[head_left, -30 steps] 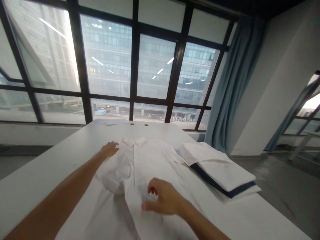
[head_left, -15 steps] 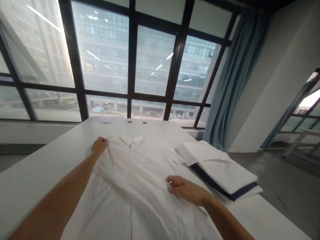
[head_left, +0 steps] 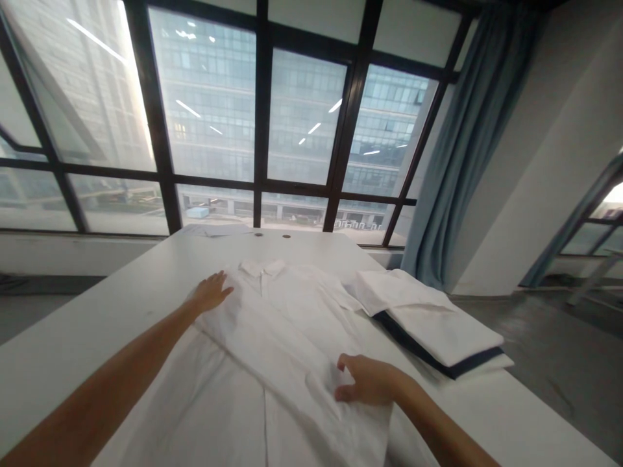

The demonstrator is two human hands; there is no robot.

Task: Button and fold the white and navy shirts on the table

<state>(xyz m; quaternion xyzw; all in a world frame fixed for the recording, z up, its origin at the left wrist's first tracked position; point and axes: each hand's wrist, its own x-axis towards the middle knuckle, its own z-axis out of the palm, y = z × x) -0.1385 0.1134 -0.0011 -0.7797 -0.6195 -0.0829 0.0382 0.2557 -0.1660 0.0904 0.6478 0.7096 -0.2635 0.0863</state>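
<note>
A white collared shirt (head_left: 292,311) lies spread on the white table, its collar toward the window. One sleeve (head_left: 272,353) runs diagonally across the front, from the left shoulder down to the right. My left hand (head_left: 213,292) rests flat on the shirt's left shoulder, fingers stretched out and holding nothing. Over the lower right of the shirt, by the end of that sleeve, is my right hand (head_left: 367,379). Its thumb and curled fingers are apart, with a gap between them; the outer fingers are hidden.
A folded stack of white garments (head_left: 433,318) with a dark blue layer sits to the right on the table (head_left: 141,311). A flat white sheet or cloth (head_left: 214,230) lies at the far end. Beyond stand the window and a blue curtain (head_left: 452,162).
My left hand has gone from a closed grip at the shirt's shoulder to lying flat on it. My right hand has opened wider and moved slightly toward me; the sleeve lies flatter across the front.
</note>
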